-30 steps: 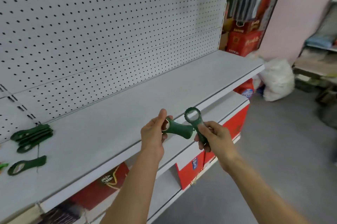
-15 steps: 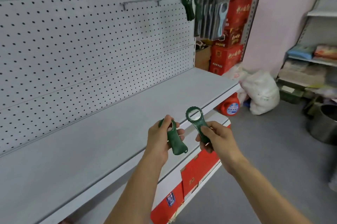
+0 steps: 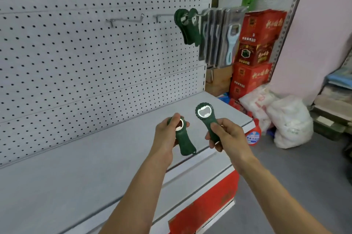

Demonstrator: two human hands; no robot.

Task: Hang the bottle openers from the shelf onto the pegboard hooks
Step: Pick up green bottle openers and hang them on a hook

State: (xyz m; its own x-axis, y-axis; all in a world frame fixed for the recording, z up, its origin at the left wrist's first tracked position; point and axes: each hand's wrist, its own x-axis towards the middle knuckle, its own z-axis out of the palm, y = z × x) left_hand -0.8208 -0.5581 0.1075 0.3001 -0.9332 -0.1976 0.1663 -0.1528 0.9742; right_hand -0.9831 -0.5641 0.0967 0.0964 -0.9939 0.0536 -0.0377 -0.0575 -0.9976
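Head view, nearest first: the left hand point(image 3: 167, 134) grips a green bottle opener point(image 3: 183, 138) by its ring end, handle hanging down, above the front edge of the shelf point(image 3: 85, 167). The right hand point(image 3: 226, 134) grips a second green opener point(image 3: 206, 117) by the handle, ring up, also over that front edge. Farther back, near the pegboard's point(image 3: 76, 52) right edge, several green openers point(image 3: 188, 26) already hang on a hook. Two bare hooks point(image 3: 126, 20) stand left of them. So some hanging is done, and these two are left.

Pink wall point(image 3: 323, 33) above grey floor point(image 3: 295, 176), red boxes point(image 3: 255, 62) stacked.
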